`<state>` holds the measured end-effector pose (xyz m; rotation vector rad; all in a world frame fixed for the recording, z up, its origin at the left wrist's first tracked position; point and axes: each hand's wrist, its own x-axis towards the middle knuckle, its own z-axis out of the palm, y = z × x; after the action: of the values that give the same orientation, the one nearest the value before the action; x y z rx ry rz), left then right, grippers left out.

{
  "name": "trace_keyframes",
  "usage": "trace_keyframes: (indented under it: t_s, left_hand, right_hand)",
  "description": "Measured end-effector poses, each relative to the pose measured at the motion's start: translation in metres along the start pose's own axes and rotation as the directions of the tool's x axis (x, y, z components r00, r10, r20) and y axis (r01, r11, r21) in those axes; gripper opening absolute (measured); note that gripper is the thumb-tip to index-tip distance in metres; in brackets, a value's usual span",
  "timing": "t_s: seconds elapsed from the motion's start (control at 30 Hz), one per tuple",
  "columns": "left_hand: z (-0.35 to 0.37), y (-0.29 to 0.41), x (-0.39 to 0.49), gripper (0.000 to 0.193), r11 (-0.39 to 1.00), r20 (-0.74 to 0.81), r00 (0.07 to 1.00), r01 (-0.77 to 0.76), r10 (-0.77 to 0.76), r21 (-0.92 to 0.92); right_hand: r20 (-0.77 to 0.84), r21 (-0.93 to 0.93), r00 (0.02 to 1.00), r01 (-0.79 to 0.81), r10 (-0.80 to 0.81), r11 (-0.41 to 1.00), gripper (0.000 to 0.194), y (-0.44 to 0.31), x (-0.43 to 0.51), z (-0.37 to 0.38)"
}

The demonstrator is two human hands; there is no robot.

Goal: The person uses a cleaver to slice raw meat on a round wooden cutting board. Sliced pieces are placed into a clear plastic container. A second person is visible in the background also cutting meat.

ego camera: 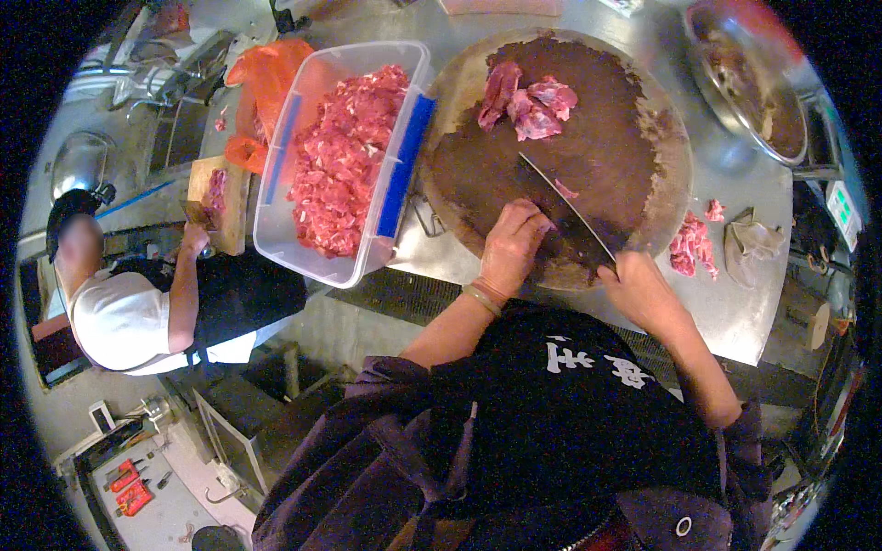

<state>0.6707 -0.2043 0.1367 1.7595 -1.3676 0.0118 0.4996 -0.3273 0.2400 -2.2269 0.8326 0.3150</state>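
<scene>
My right hand point(637, 286) grips the handle of a cleaver point(566, 210) whose dark blade stretches over a round wooden chopping block point(620, 165). My left hand point(511, 237) rests at the near part of the block, fingers curled beside the blade. Whether the fingers pinch a bit of meat is hidden. A thin sliver of meat point(566, 189) lies just past the cutting edge. Farther back on the block sit several chunks of raw red meat point(537, 110). Left of the block stands a clear plastic tub point(265, 234) with blue latches, heaped with cut meat point(348, 158).
Meat scraps point(692, 244) and a crumpled cloth point(751, 241) lie on the steel table point(747, 317) to the right. A metal basin point(751, 89) stands back right. Beyond the tub are an orange bag point(275, 69) and a co-worker point(124, 310) cutting meat on a wooden board point(238, 213).
</scene>
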Motion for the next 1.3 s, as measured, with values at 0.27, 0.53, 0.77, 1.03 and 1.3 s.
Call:
trace_keyframes:
  t_s: [0.27, 0.53, 0.77, 1.03, 1.3]
  left_hand:
    - [-0.002, 0.002, 0.002, 0.016, 0.994, 0.029, 0.998, -0.061, 0.059, 0.088]
    - [-0.010, -0.008, 0.000, 0.034, 0.996, 0.020, 0.999, 0.047, -0.049, 0.080]
    - [-0.011, 0.022, 0.018, 0.028, -0.336, 0.525, 0.713, 0.407, -0.465, -0.850]
    - [-0.010, 0.021, 0.015, 0.060, -0.757, 0.707, 0.701, 0.411, -0.093, -0.507]
    - [-0.006, 0.020, 0.016, 0.064, -0.797, 0.728, 0.675, 0.372, -0.120, -0.476]
  right_hand:
    - [-0.204, -0.218, 0.976, 0.026, -0.071, 0.976, 0.023, 0.023, -0.040, -0.003]
    - [-0.226, -0.560, 0.932, 0.113, -0.282, 0.821, 0.049, 0.015, -0.062, 0.002]
    - [-0.390, -0.427, 0.854, 0.163, -0.344, 0.889, 0.039, 0.003, -0.058, 0.001]
    - [0.073, 0.750, 0.992, -0.122, 0.101, 0.650, 0.028, 0.007, -0.033, -0.009]
    - [0.072, 0.946, 0.962, -0.149, 0.264, 0.287, 0.026, 0.042, -0.030, -0.001]
